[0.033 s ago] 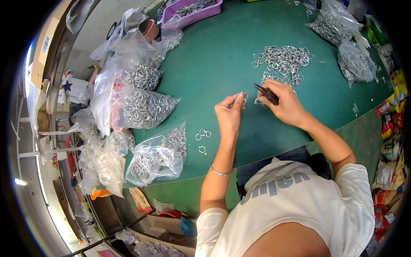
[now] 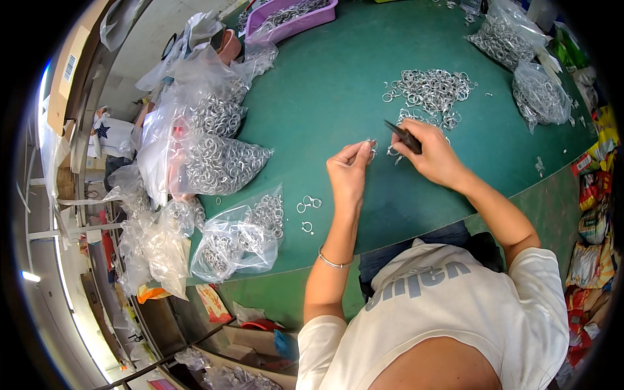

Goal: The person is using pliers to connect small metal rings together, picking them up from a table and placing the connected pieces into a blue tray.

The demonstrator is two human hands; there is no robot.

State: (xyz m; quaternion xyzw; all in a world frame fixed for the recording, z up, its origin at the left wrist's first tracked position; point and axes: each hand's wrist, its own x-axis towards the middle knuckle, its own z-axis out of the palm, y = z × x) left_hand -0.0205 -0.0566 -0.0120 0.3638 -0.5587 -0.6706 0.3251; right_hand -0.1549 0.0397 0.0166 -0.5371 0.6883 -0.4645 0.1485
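Observation:
My left hand (image 2: pixel 348 172) is closed, with a small silver metal ring (image 2: pixel 373 148) pinched between thumb and fingertips. Just right of it, my right hand (image 2: pixel 432 156) grips small dark pliers (image 2: pixel 407 139), their narrow tip pointing up and to the left, apart from the ring. Another ring (image 2: pixel 392 151) shows below the right hand's fingers. Beyond that hand lies a loose heap of silver rings (image 2: pixel 432 91), with a smaller cluster (image 2: pixel 416 117) at its near side partly hidden by the hand.
Left on the green table (image 2: pixel 318 110) stand clear bags of rings (image 2: pixel 224 162); an open bag (image 2: pixel 240 237) lies nearer. A few loose rings (image 2: pixel 309 203) sit left of my left forearm. A purple tray (image 2: pixel 292 23) is at the back, more bags (image 2: pixel 539 94) at far right.
The pliers have turned slightly in my right hand, their tip shifting a little up and left. My left hand stays almost where it was.

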